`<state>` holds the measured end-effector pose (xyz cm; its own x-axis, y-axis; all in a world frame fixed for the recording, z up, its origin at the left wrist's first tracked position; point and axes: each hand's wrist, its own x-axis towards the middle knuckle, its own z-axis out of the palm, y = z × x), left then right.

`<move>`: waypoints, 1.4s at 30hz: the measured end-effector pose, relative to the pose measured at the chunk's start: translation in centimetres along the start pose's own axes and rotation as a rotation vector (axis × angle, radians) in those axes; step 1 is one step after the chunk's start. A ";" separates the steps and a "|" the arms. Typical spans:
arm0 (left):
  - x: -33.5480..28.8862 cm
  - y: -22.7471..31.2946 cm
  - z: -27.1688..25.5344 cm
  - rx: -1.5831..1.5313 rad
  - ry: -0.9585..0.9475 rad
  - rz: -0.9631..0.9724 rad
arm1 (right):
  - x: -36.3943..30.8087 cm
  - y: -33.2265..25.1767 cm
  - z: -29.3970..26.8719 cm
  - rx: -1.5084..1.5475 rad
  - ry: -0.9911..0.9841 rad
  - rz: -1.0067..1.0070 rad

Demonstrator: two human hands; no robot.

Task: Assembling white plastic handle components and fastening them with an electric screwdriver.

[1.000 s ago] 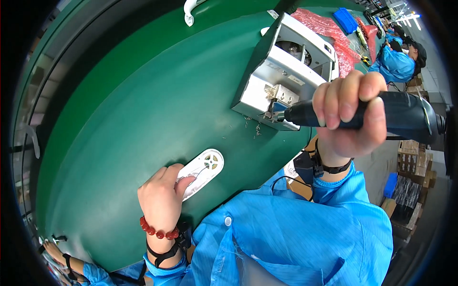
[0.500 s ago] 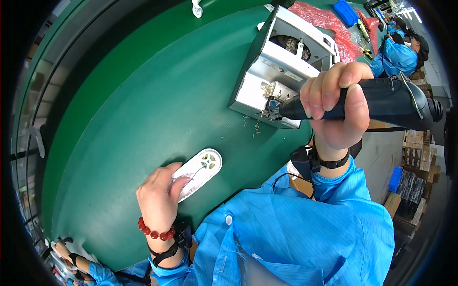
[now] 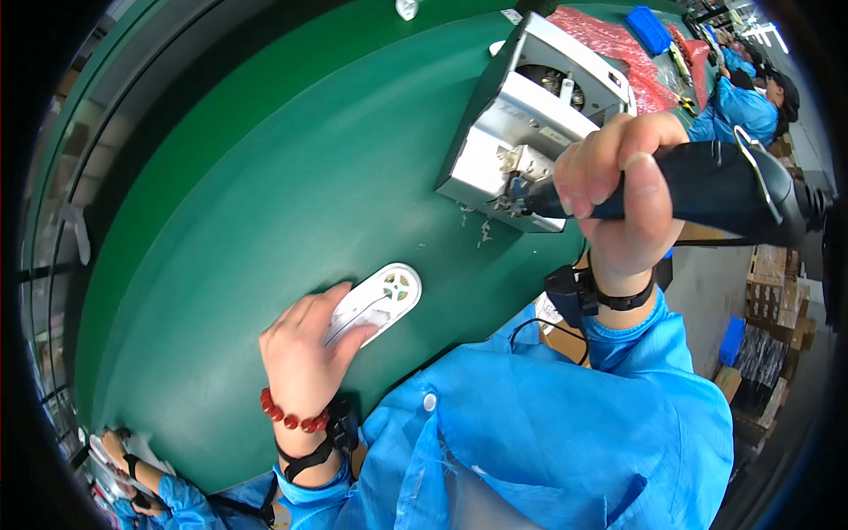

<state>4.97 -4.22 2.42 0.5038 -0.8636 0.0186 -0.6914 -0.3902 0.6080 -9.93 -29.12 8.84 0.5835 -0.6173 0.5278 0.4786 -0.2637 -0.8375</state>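
Observation:
My left hand [image 3: 305, 353] grips one end of a white oblong plastic housing [image 3: 374, 320] on the green table, thumb on one long side and fingers on the other. A round part with gold-green segments and a white cross sits in its far end, with a thin wire running along the inside. My right hand [image 3: 623, 181] is wrapped round a black electric screwdriver [image 3: 720, 190], held nearly level. The tool's nose is at the front outlet of a silver screw feeder [image 3: 495, 155]; whether its tip holds a screw is too small to tell.
Loose screws [image 3: 485, 231] lie on the green table [image 3: 265, 221] by the feeder. Red bubble wrap [image 3: 601, 44] and a blue bin [image 3: 648, 30] are at the far right. Co-workers in blue [image 3: 742, 106] sit beyond; another person's hand [image 3: 115, 449] shows at lower left.
The view has shifted slightly. My left hand and the white housing have moved a little up and right in the picture. The screwdriver stays at the feeder's outlet.

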 end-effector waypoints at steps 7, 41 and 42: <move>0.4 -0.2 0.5 0.055 0.027 -0.007 | -3.3 0.0 3.5 0.316 -0.115 0.107; -0.1 -1.2 0.0 0.126 0.030 0.061 | -6.5 3.1 8.8 0.218 -0.494 0.000; -0.3 -0.5 0.7 0.105 0.049 0.001 | -6.0 3.3 8.0 0.213 -0.538 0.005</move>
<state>4.87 -3.97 1.55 0.5256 -0.8487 0.0593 -0.7414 -0.4227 0.5212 -6.59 -20.33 4.00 0.8109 -0.1394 0.5683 0.5641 -0.0720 -0.8225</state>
